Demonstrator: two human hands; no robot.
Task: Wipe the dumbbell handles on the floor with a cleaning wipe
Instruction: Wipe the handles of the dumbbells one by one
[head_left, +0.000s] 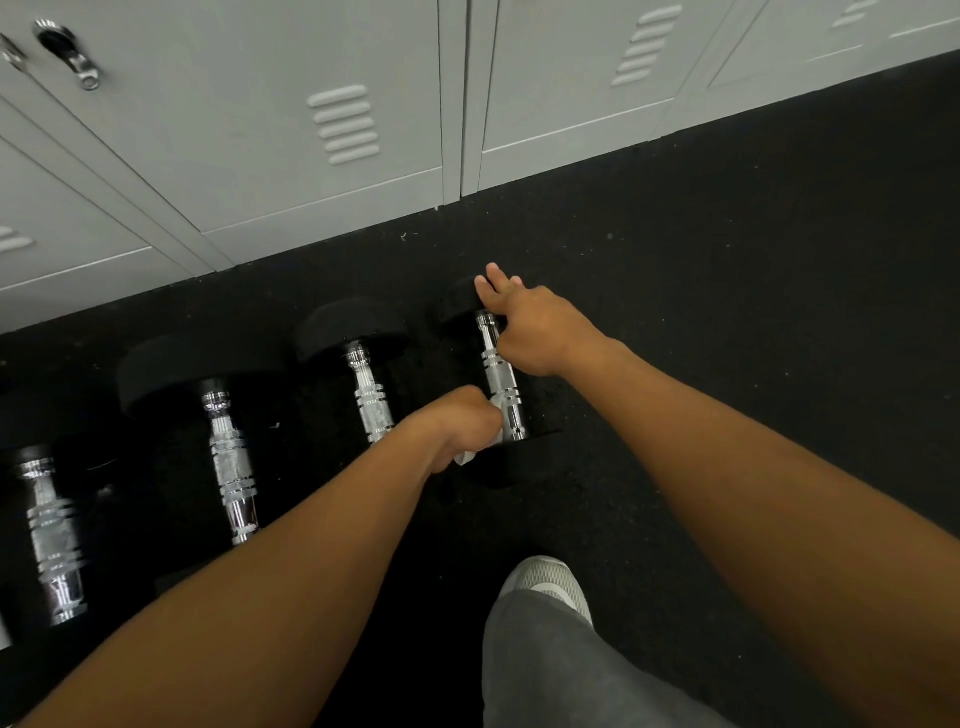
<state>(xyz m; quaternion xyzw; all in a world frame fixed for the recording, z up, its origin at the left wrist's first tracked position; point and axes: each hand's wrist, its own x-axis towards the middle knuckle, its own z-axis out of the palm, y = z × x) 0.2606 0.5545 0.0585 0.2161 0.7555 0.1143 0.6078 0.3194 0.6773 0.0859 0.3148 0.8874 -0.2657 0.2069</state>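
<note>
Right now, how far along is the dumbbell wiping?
Nothing shows as finished; no handle looks different from another. In hand: the left hand grips the white wipe against the near end of the rightmost dumbbell's handle, while the right hand rests on its far head. Left: the rest of that handle and, apparently, the three dumbbells to the left.

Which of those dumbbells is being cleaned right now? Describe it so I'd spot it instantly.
Below the grey lockers, dumbbells lie in a row on the black floor. It is the rightmost dumbbell, the only one with hands on it: the right hand rests on its far end, and the left hand holds a white wipe against its chrome handle.
</note>
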